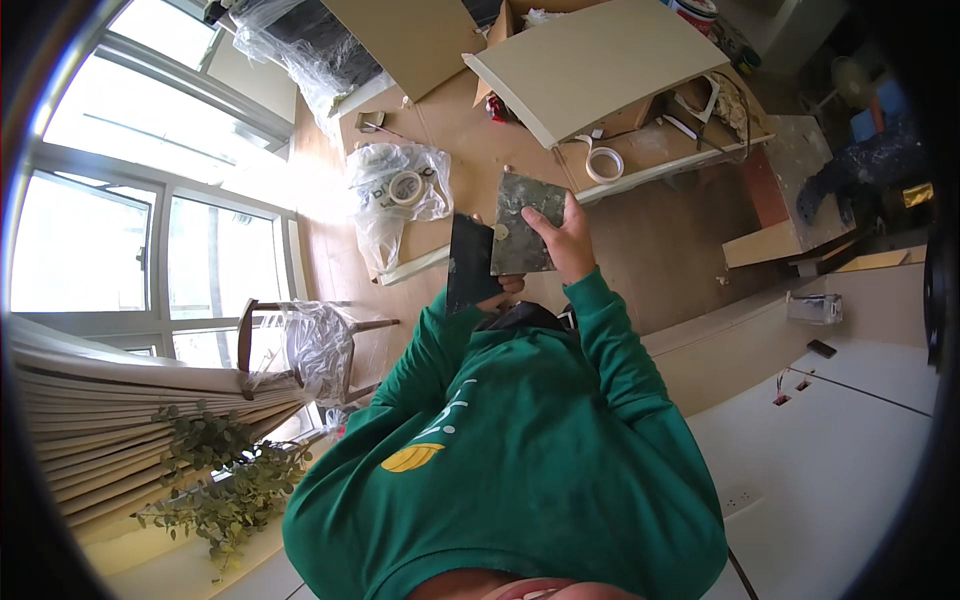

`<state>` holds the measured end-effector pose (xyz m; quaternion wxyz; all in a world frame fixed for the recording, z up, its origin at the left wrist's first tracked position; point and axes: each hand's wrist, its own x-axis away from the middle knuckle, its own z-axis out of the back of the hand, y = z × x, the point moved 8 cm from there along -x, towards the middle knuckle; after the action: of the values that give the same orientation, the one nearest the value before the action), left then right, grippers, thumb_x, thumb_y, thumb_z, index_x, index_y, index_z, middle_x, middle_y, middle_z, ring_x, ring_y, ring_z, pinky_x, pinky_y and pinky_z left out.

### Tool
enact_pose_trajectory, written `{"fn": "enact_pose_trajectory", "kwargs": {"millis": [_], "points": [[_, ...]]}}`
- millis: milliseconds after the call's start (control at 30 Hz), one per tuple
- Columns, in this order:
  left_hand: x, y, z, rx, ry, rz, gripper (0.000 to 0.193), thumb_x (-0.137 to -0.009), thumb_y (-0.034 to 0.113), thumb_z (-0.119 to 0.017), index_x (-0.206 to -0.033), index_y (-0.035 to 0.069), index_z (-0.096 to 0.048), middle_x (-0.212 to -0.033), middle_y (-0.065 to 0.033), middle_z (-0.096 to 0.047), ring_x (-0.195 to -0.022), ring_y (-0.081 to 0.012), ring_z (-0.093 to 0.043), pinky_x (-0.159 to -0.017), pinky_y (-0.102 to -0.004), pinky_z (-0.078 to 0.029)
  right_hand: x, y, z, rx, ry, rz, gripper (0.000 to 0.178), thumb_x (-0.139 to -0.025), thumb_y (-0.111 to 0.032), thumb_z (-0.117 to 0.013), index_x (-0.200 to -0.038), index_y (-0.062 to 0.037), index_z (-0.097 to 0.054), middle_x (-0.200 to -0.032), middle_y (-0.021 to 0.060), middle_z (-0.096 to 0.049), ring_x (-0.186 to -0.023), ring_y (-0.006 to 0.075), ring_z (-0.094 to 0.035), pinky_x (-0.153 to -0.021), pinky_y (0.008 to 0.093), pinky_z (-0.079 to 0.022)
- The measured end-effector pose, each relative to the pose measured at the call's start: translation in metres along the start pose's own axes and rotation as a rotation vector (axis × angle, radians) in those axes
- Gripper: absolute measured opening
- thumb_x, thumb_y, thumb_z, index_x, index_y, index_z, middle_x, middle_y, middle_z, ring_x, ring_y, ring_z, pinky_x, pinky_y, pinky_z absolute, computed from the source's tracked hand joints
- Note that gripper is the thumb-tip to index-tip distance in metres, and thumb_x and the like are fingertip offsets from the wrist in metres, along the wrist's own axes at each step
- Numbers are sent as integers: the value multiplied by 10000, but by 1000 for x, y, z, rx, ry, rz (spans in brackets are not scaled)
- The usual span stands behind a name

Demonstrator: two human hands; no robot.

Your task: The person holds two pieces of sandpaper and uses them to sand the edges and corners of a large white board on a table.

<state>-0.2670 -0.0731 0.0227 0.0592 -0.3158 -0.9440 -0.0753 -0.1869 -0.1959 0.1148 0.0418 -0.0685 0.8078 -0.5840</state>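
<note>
In front of my body I hold two flat pieces side by side. My right hand (570, 238) grips the right edge of a mottled grey-green rectangular plate (525, 245), its thumb lying across the face. A small pale round spot shows near the plate's left edge. Close against it on the left stands a smooth black panel (468, 262). My left hand (512, 284) is mostly hidden behind this panel, with a few bent fingers showing below the plate. It appears to hold the black panel from behind.
Ahead stands a cardboard-covered table (440, 120) bearing a tape roll on a plastic bag (372, 190), another tape roll (604, 165) and a large beige board (610, 65). A plastic-wrapped chair (320, 345) stands left, near windows and a leafy plant (225, 470). White cabinets (800, 450) are at right.
</note>
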Motion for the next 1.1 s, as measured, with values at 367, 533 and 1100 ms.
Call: {"fn": "enact_pose_trajectory", "kwargs": {"millis": [367,533,1100], "points": [[40,71,-40,-284,426,-205,870,-888,794,-423,-1324,50,-542,-1235,-188,-629,-1055,-353,-639,-923,-586,-509,-22,22,-47,380,21,100,645,-834,-144,-750,-1374,43,-450,-1275,191,-610,-1196,271,-571,-1046,361,-416],[41,118,-26,-485,502,-309,825,-923,758,-408,-1327,53,-547,-1169,-147,-663,-928,-315,-693,-801,-477,-598,-32,15,-96,506,-88,220,544,-868,-122,-718,-1330,29,-473,-1191,169,-632,-1078,240,-618,-975,352,-468],[8,197,-14,-345,367,-319,667,-975,644,-452,-1287,65,-565,-1084,-100,-692,-894,-218,-694,-797,-355,-582,-70,30,-153,469,-200,46,497,-880,-113,-713,-1278,3,-440,-1111,150,-612,-1033,191,-622,-917,341,-505]]}}
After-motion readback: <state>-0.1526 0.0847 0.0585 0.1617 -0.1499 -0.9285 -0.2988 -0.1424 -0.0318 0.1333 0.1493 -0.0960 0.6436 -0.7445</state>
